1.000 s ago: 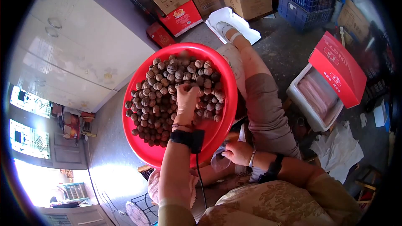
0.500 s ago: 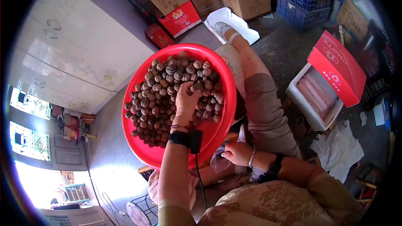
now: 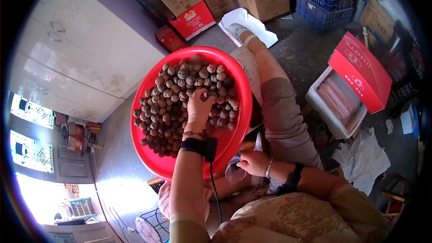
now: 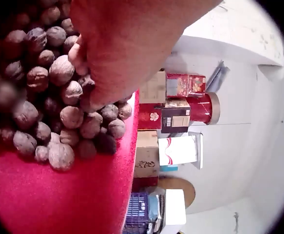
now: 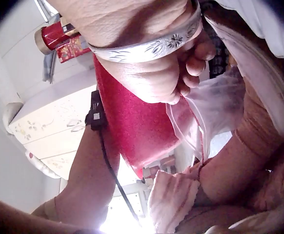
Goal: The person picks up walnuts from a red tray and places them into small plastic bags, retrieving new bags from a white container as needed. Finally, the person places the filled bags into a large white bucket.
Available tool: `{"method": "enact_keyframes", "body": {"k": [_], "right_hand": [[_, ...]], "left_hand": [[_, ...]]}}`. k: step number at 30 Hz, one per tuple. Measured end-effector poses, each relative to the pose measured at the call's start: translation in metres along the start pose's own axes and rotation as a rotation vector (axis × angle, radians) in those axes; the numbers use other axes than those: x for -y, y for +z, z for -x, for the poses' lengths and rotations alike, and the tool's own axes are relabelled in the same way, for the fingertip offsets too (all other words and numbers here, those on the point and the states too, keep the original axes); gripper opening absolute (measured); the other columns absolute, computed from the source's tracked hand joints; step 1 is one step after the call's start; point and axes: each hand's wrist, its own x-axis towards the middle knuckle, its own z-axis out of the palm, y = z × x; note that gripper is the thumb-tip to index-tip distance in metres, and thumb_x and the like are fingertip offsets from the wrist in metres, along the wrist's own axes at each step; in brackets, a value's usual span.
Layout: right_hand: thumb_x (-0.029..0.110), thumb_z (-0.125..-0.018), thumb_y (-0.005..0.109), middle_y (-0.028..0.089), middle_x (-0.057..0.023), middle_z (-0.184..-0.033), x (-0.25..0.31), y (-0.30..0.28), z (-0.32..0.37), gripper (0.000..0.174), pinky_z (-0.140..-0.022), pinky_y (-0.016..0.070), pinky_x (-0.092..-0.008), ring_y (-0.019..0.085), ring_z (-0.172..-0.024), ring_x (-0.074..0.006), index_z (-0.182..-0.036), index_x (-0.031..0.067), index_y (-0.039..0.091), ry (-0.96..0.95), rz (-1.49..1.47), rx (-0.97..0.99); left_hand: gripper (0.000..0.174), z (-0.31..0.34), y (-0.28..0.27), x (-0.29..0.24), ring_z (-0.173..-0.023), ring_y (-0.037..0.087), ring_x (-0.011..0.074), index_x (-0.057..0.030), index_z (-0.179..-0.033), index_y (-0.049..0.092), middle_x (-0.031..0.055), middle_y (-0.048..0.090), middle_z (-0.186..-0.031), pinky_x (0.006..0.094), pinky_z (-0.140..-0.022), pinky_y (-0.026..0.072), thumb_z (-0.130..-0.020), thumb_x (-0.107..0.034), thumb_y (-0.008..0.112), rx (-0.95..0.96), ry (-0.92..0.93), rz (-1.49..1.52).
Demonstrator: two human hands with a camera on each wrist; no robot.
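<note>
Many brown walnuts (image 3: 155,109) lie heaped in a red round basin (image 3: 246,90). My left hand (image 3: 199,108) is over the middle of the heap, its curled fingers and thumb pinching a walnut. In the left wrist view the hand (image 4: 125,44) covers part of the heap, with walnuts (image 4: 61,70) close round the fingertips. Beside the basin's near right edge, my right hand (image 3: 255,164) grips a thin clear plastic bag (image 3: 234,173). The right wrist view shows its curled fingers on the bag (image 5: 220,105); what the bag holds is unclear.
A white box (image 3: 316,93) with a red lid (image 3: 362,72) stands at the right, near crumpled white plastic (image 3: 366,161). Cartons (image 3: 267,3) and blue crates (image 3: 325,13) are stacked at the back. A white cabinet (image 3: 90,49) stands left of the basin.
My left hand has shifted slightly among the walnuts, and its fingers have turned so that the pinched walnut shows more. My right hand keeps its grip on the bag, almost unmoved.
</note>
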Motion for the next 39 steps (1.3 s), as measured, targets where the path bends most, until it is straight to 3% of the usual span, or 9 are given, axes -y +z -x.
{"method": "enact_keyframes", "body": {"k": [4,10,13,18,25,28,31,34,39], "right_hand": [[0.032,-0.089,0.063,0.065,-0.0176,-0.077,-0.001,0.004,0.000,0.032,-0.068,0.0491,-0.0475,0.063,-0.076,-0.0377,-0.077,0.0021,0.061,-0.023,0.010,-0.014],[0.033,-0.088,0.063,0.065,-0.0180,-0.078,0.001,-0.001,0.002,0.033,-0.069,0.0493,-0.0472,0.063,-0.077,-0.0381,-0.077,0.0019,0.061,-0.012,0.035,-0.031],[0.034,-0.088,0.063,0.065,-0.0182,-0.077,-0.004,0.006,0.001,0.034,-0.069,0.0493,-0.0476,0.063,-0.076,-0.0382,-0.078,0.0021,0.061,-0.012,0.039,-0.056],[0.033,-0.087,0.064,0.064,-0.0196,-0.076,-0.006,0.008,0.002,0.033,-0.067,0.0479,-0.0492,0.063,-0.074,-0.0396,-0.076,0.0024,0.061,-0.031,0.002,-0.073],[0.032,-0.086,0.065,0.063,-0.0212,-0.074,-0.003,0.005,0.001,0.033,-0.066,0.0470,-0.0497,0.062,-0.074,-0.0405,-0.073,0.0013,0.060,-0.012,-0.033,-0.071],[0.031,-0.085,0.064,0.062,-0.0208,-0.074,-0.005,0.008,-0.001,0.032,-0.066,0.0476,-0.0486,0.062,-0.073,-0.0398,-0.074,0.0013,0.060,0.009,-0.022,-0.051],[0.031,-0.084,0.063,0.063,-0.0204,-0.075,-0.003,0.007,0.002,0.031,-0.066,0.0486,-0.0462,0.063,-0.073,-0.0388,-0.076,0.0008,0.060,0.000,-0.082,-0.076],[0.030,-0.083,0.063,0.064,-0.0203,-0.077,-0.002,0.006,0.001,0.030,-0.067,0.0489,-0.0458,0.063,-0.074,-0.0384,-0.077,0.0012,0.061,0.062,-0.070,-0.046],[0.026,-0.083,0.066,0.060,-0.0187,-0.072,-0.009,0.005,0.002,0.026,-0.062,0.0479,-0.0424,0.061,-0.068,-0.0343,-0.078,0.0024,0.057,-0.085,-0.013,-0.049]], "left_hand": [[0.045,0.011,-0.002,-0.002,-0.105,0.060,0.0337,-0.0035,-0.114,0.065,0.0185,0.063,-0.111,0.0403,-0.093,0.0474,-0.076,-0.024,0.077,-0.031,0.360,-0.252],[0.047,0.014,0.003,-0.002,-0.089,0.064,0.0263,-0.0030,-0.114,0.065,0.0125,0.066,-0.091,0.0354,-0.080,0.0518,-0.076,-0.027,0.079,-0.073,0.239,-0.130],[0.043,0.046,-0.017,-0.024,-0.071,0.061,0.0151,0.0001,-0.113,0.064,0.0056,0.064,-0.079,0.0276,-0.064,0.0499,-0.081,-0.026,0.077,-0.024,0.051,0.218],[0.032,0.129,-0.056,-0.058,-0.051,0.047,0.0038,0.0011,-0.112,0.062,-0.0036,0.055,-0.066,0.0196,-0.046,0.0357,-0.090,-0.022,0.068,0.155,-0.082,0.602],[0.031,0.231,-0.077,-0.043,-0.056,0.042,0.0019,0.0006,-0.111,0.062,-0.0023,0.059,-0.076,0.0180,-0.049,0.0334,-0.090,-0.020,0.070,0.245,-0.245,0.809],[0.027,0.264,-0.073,-0.042,-0.082,0.060,0.0077,0.0008,-0.112,0.061,0.0022,0.066,-0.095,0.0217,-0.073,0.0496,-0.090,-0.012,0.069,0.234,-0.237,0.867],[0.026,0.282,-0.074,-0.030,-0.094,0.062,0.0116,0.0016,-0.112,0.061,0.0042,0.067,-0.102,0.0248,-0.083,0.0507,-0.089,-0.008,0.068,0.327,-0.243,0.689],[0.028,0.291,-0.064,-0.027,-0.085,0.060,0.0084,0.0000,-0.113,0.062,0.0025,0.067,-0.099,0.0240,-0.074,0.0497,-0.086,-0.006,0.067,0.279,-0.167,0.632],[0.028,0.293,-0.045,0.007,-0.092,0.063,0.0112,0.0016,-0.113,0.062,0.0043,0.068,-0.099,0.0254,-0.081,0.0512,-0.086,-0.003,0.066,0.236,-0.183,0.469]]}}
